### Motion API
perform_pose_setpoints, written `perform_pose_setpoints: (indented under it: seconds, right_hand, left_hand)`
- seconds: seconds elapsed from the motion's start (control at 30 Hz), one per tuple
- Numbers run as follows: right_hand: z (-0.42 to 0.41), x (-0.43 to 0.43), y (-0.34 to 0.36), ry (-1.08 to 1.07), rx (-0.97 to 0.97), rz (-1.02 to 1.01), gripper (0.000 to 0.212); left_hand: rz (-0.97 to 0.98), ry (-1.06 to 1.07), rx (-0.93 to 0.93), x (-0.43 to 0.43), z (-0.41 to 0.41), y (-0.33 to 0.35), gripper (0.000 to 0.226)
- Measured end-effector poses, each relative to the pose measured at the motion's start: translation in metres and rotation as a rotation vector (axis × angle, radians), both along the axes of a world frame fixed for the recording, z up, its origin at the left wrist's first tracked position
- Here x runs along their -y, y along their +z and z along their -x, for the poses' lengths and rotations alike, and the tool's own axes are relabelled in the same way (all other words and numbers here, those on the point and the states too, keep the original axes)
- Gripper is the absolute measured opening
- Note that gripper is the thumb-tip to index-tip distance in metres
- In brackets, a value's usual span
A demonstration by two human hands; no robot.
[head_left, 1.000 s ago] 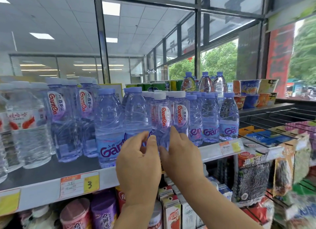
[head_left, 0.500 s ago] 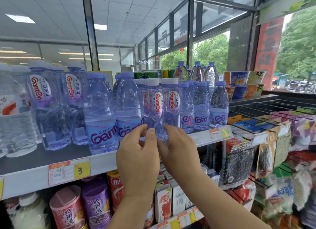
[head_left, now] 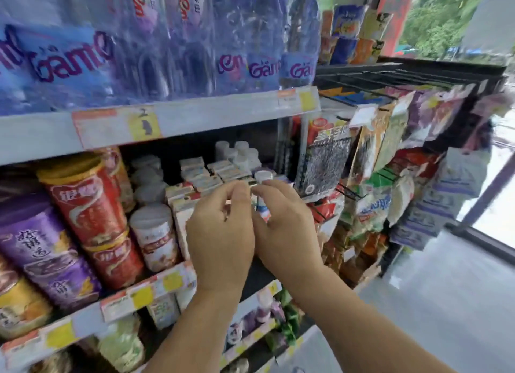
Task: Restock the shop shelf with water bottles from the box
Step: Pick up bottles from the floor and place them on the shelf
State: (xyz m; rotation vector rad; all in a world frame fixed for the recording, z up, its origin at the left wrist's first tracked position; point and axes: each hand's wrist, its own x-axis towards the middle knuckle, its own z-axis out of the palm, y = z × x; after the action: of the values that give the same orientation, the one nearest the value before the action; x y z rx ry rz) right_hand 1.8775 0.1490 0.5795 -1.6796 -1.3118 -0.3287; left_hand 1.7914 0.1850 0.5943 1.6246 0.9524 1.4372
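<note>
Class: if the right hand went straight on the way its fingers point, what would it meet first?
Most likely the small white-capped bottle just beyond the right hand. Motion blur hides the depth, so they may already touch.

Blue-labelled water bottles [head_left: 167, 52] stand packed along the front edge of the top shelf [head_left: 209, 113], blurred. In front of the shelf below, the left hand [head_left: 220, 233] and right hand [head_left: 284, 227] are raised side by side, fingers curled and fingertips almost meeting; whether they hold anything cannot be told. Behind them stand small cartons [head_left: 181, 194] and a white-capped bottle [head_left: 263, 176]. Red cans [head_left: 86, 205] and purple cans [head_left: 41, 244] fill that shelf's left end. Snack packets [head_left: 373, 155] hang beyond its right end.
</note>
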Motion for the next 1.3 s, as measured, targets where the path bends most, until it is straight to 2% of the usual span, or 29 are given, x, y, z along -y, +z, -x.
perform_pose_setpoints:
  seconds: [0.17, 0.4, 0.5, 0.57, 0.7, 0.83, 0.9, 1.03, 1.1, 1.2, 1.3]
  right_hand:
    - [-0.057, 0.041, -0.081, -0.015, -0.098, 0.155, 0.027]
    - [-0.141, 0.126, -0.281, -0.131, -0.293, 0.497, 0.016]
    - [-0.158, 0.154, -0.364, -0.152, -0.426, 0.632, 0.022]
    - [-0.164, 0.166, -0.416, -0.160, -0.481, 0.707, 0.024]
    - [-0.168, 0.178, -0.523, -0.186, -0.557, 0.780, 0.026]
    - [-0.165, 0.182, -0.631, -0.193, -0.597, 0.815, 0.019]
    - [-0.165, 0.181, -0.679, -0.205, -0.606, 0.829, 0.019]
    - [-0.175, 0.176, -0.762, -0.232, -0.581, 0.878, 0.032]
    - [-0.182, 0.171, -0.796, -0.240, -0.582, 0.907, 0.048]
    - [-0.191, 0.166, -0.840, -0.225, -0.604, 0.947, 0.076]
    - [-0.190, 0.167, -0.880, -0.210, -0.705, 0.862, 0.092]
  left_hand:
    - [0.197, -0.036, -0.106, 0.032, -0.043, -0.076, 0.022]
    - [0.503, -0.058, -0.303, 0.091, -0.094, -0.263, 0.043]
    - [0.630, -0.112, -0.344, 0.108, -0.104, -0.344, 0.043]
    - [0.698, -0.112, -0.368, 0.116, -0.106, -0.395, 0.051]
    - [0.778, -0.126, -0.419, 0.126, -0.104, -0.497, 0.042]
    - [0.831, -0.128, -0.465, 0.131, -0.108, -0.597, 0.049]
    - [0.836, -0.123, -0.490, 0.131, -0.115, -0.641, 0.040]
    - [0.801, -0.159, -0.461, 0.125, -0.132, -0.719, 0.038]
    - [0.786, -0.157, -0.466, 0.120, -0.138, -0.754, 0.041]
    - [0.812, -0.168, -0.402, 0.115, -0.143, -0.793, 0.033]
    - [0.772, -0.152, -0.345, 0.111, -0.142, -0.818, 0.029]
